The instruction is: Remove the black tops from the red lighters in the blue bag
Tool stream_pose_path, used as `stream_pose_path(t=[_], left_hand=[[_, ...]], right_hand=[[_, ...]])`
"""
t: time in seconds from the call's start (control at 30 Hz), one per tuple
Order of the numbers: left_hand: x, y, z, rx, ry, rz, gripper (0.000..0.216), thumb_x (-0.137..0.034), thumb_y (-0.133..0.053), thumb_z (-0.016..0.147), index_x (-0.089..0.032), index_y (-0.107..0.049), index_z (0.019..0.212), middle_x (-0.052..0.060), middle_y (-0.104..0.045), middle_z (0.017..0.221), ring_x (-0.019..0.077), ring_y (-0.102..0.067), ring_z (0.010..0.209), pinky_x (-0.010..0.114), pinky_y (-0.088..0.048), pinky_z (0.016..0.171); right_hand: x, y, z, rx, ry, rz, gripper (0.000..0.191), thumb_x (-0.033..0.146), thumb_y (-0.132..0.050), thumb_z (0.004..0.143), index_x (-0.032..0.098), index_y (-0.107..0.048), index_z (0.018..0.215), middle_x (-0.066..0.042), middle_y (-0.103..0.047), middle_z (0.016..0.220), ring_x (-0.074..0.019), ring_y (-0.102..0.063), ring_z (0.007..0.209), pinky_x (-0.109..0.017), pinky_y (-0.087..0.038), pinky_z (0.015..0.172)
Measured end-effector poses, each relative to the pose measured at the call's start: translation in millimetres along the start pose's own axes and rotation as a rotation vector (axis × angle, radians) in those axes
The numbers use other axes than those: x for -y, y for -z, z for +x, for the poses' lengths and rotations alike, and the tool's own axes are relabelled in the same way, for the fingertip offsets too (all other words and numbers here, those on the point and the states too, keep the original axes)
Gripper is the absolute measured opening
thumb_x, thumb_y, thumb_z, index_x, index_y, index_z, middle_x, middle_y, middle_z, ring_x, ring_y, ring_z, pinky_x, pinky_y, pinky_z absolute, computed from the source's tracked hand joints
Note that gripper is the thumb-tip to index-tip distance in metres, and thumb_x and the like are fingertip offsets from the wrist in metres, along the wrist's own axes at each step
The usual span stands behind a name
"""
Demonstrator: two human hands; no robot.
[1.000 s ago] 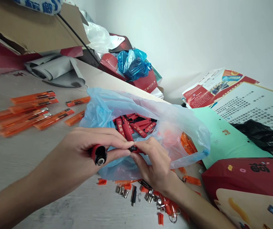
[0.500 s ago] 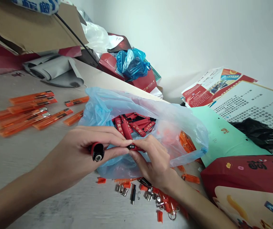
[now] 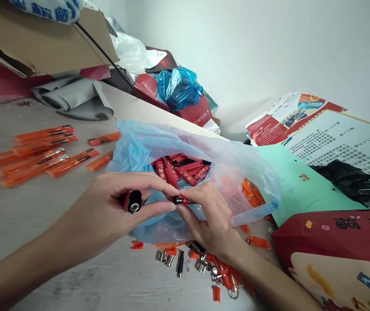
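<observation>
My left hand [image 3: 116, 196] is curled around a red lighter [image 3: 134, 201], its black end with a metal ring facing me. The left thumb and index finger reach out, slightly apart, near my right hand's fingertips. My right hand [image 3: 209, 211] pinches a second red lighter [image 3: 181, 200], with its dark end pointing left and most of its body hidden by the fingers. Just behind both hands, an open pale blue plastic bag [image 3: 185, 138] contains several red lighters [image 3: 189, 170]. Orange pieces [image 3: 252, 192] show at the bag's right side.
Several orange lighters [image 3: 42, 147] lie on the grey table [image 3: 107, 268] at left. Loose metal hoods, springs and orange bits [image 3: 200, 263] are scattered in front of the bag. To the right are a red printed bag [image 3: 330, 233] and a green sheet [image 3: 301, 181]; boxes stand behind.
My left thumb and index finger have parted slightly, leaving the pinched lighter's dark end more exposed. The lighter in my left palm has tilted a little. My right hand has barely moved.
</observation>
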State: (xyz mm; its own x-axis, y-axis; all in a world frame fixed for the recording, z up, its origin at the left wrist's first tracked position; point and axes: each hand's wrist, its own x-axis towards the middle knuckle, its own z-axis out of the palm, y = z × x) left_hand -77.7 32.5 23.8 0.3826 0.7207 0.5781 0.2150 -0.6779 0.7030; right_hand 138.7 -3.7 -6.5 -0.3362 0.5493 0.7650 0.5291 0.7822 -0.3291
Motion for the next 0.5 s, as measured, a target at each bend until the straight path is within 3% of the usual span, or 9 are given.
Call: stream_pose_path(t=[0.17,0.33,0.5], left_hand=[[-1.6,-1.3,-2.8,-0.012,-0.016,-0.005,0.005,-0.029,-0.08,0.09,-0.029,-0.084,0.092,-0.006,-0.062,0.058,0.0091,-0.048,0.044,0.02,-0.037,0.036],[-3.4,-2.7,-6.5,-0.041,-0.045,-0.011,0.005,-0.03,-0.081,0.091,-0.027,-0.083,0.093,-0.003,-0.078,0.073,0.0096,-0.051,0.044,0.022,-0.042,0.037],[-4.1,-2.7,-5.3,-0.029,-0.097,-0.101,0.012,-0.018,-0.08,0.092,-0.029,-0.084,0.096,-0.003,-0.085,0.089,0.016,-0.079,0.072,0.023,-0.066,0.066]], right_hand=[[-3.3,0.6,-3.3,-0.007,0.013,0.007,0.024,0.015,-0.062,0.104,0.02,-0.062,0.127,-0.008,-0.077,0.101,-0.0203,-0.07,0.087,-0.038,-0.056,0.074],[-4.6,4.8,-3.1,-0.011,0.052,-0.02,0.028,0.013,-0.065,0.103,0.021,-0.06,0.129,-0.009,-0.076,0.103,-0.0213,-0.07,0.089,-0.04,-0.057,0.075],[-2.8,7.3,-0.3,-0.025,0.083,-0.069,0.027,0.011,-0.066,0.102,0.019,-0.062,0.127,-0.009,-0.076,0.1,-0.0216,-0.068,0.086,-0.04,-0.054,0.075]])
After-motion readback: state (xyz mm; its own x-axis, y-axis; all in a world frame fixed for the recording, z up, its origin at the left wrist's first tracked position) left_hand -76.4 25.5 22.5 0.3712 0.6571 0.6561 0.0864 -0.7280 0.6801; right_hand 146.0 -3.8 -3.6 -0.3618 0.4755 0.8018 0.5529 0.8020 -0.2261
